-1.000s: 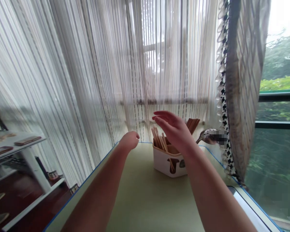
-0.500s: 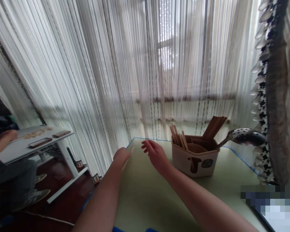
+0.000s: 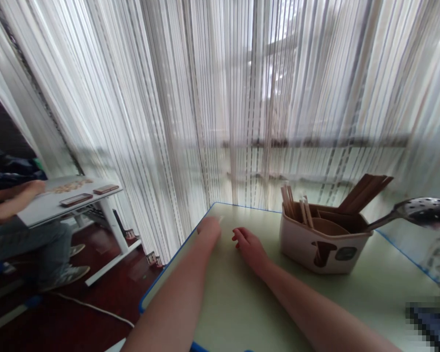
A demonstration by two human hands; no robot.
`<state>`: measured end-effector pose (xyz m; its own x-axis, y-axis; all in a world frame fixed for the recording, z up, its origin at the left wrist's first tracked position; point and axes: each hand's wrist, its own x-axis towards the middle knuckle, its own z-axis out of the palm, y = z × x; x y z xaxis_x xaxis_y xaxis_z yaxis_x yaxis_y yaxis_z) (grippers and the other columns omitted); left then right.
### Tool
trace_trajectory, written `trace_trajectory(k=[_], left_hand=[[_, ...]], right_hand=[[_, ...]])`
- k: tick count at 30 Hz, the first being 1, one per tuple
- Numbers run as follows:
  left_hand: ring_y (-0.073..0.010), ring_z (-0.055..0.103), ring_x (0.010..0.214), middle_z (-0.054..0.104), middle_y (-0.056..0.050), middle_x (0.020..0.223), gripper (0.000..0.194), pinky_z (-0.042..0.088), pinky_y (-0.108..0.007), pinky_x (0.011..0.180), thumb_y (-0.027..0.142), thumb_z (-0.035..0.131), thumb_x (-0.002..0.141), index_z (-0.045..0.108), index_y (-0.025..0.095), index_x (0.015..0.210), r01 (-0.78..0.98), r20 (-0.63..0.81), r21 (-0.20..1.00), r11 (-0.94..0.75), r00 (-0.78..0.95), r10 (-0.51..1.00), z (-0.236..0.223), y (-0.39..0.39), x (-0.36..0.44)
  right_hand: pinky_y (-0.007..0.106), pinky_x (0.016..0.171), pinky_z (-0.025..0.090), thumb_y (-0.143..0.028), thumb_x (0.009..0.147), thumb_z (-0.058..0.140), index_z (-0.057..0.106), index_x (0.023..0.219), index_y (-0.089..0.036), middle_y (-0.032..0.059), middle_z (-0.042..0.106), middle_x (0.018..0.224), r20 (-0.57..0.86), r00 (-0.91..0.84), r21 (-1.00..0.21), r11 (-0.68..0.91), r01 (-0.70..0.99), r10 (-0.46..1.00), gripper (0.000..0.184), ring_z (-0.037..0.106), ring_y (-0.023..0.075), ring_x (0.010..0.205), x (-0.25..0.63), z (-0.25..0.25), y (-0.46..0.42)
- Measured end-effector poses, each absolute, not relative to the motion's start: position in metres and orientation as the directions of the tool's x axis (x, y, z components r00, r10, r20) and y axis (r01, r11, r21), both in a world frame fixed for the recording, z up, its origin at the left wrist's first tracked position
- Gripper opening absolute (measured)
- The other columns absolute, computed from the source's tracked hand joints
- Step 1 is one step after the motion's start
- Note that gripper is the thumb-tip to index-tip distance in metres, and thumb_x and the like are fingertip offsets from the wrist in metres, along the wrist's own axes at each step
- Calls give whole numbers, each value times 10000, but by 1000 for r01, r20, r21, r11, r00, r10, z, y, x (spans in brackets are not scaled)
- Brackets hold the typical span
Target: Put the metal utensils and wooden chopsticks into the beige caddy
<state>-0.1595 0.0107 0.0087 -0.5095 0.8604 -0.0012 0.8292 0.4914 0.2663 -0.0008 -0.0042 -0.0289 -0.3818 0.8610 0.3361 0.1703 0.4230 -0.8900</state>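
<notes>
Over the far left part of the pale green table [image 3: 238, 303], my left hand [image 3: 209, 229] is closed, its back toward me. A short pale end of chopsticks [image 3: 221, 218] shows beyond its knuckles; the rest is hidden by the hand. My right hand [image 3: 248, 246] is a little to the right, fingers loosely bent and apart, holding nothing. Right of it stands a cream utensil holder [image 3: 297, 242] with brown compartments. Wrapped chopsticks [image 3: 305, 211] stick up at its left side, dark brown flat sticks [image 3: 364, 193] at the back, and a metal slotted spoon [image 3: 418, 210] leans out rightward.
A blue edge [image 3: 183, 253] borders the table. Sheer striped curtains [image 3: 190, 98] hang behind it. At left, a person's arm [image 3: 18, 200] rests by a white table [image 3: 40, 210] with small pale pieces and two trays. A pixelated dark object [image 3: 430, 322] lies at right.
The view has swung left, so the table and holder sit further right. My left hand has turned, hiding most of the chopsticks. My right hand stays beside it, slightly lower.
</notes>
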Motion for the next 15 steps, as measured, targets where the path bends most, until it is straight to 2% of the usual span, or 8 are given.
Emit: trace_trajectory(k=[4, 9, 12, 15], left_hand=[[-298, 580, 1023, 618, -188, 1119, 299, 451, -359, 793, 249, 521, 770, 649, 132, 1013, 843, 10, 283, 458, -480, 877, 3, 17, -157], [-285, 604, 938, 652, -192, 1011, 246, 446, -329, 744, 218, 537, 754, 664, 94, 924, 856, 34, 337, 391, -426, 904, 6, 16, -158], [-238, 616, 866, 675, -149, 914, 196, 438, -292, 717, 216, 544, 745, 669, 117, 859, 864, 81, 398, 308, -368, 926, 14, 11, -152], [-196, 616, 800, 681, -98, 858, 196, 436, -271, 683, 262, 533, 760, 659, 144, 852, 858, 151, 477, 192, -295, 944, 21, 4, -137]], right_hand=[[251, 516, 398, -470, 838, 403, 603, 881, -175, 35, 630, 761, 260, -387, -947, 312, 75, 885, 359, 543, 132, 572, -2, -29, -3], [227, 409, 363, -495, 824, 396, 575, 850, -154, 63, 607, 746, 43, -330, -992, 1, -127, 943, 386, 526, 126, 530, 2, -21, 3], [233, 422, 394, -467, 813, 431, 571, 848, -162, 85, 618, 807, 2, -328, -986, -52, -156, 945, 338, 542, 128, 550, 6, -14, 7], [241, 441, 418, -434, 788, 475, 559, 869, -183, 104, 620, 920, -9, -252, -987, -49, -156, 968, 277, 563, 139, 593, 10, -5, 9]])
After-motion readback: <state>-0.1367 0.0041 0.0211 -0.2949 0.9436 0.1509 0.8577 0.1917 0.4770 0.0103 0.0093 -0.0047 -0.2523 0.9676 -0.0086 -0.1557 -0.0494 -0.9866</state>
